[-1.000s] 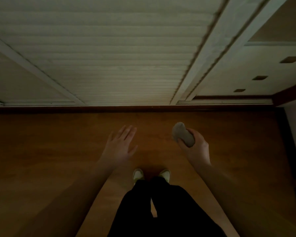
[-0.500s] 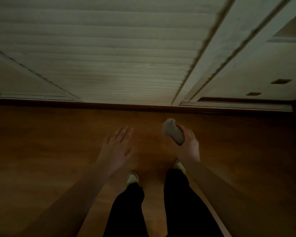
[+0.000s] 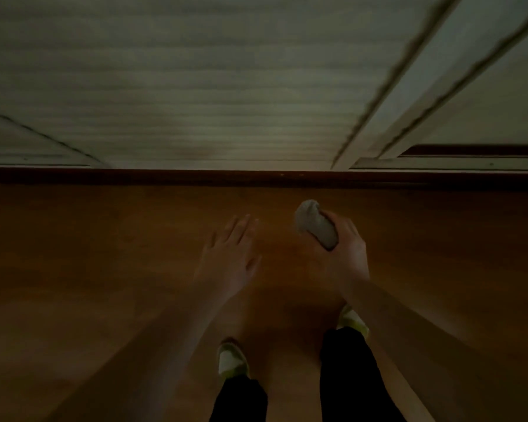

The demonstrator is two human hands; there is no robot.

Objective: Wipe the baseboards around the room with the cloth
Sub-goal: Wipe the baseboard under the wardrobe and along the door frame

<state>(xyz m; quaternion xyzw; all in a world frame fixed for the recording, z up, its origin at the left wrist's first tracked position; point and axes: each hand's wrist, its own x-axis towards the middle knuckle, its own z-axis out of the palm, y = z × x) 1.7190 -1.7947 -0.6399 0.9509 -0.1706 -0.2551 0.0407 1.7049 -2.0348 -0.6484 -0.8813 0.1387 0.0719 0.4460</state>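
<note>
A dark brown baseboard [image 3: 195, 177] runs across the view where the wooden floor meets the pale slatted wall. My right hand [image 3: 346, 254] is shut on a balled grey cloth [image 3: 316, 228], held above the floor a short way in front of the baseboard and apart from it. My left hand [image 3: 229, 257] hovers beside it to the left, palm down, fingers spread, holding nothing. The room is dim and the picture is blurred.
Brown wooden floor [image 3: 89, 269] fills the lower half. A pale slatted door panel [image 3: 180, 86] and white frame rails [image 3: 415, 95] rise behind the baseboard. My two feet in light shoes [image 3: 230, 359] and dark trousers stand at the bottom centre.
I have stepped towards the wall, right foot forward. The baseboard and wall look nearer and larger. Both hands keep their pose, the cloth still in the right one.
</note>
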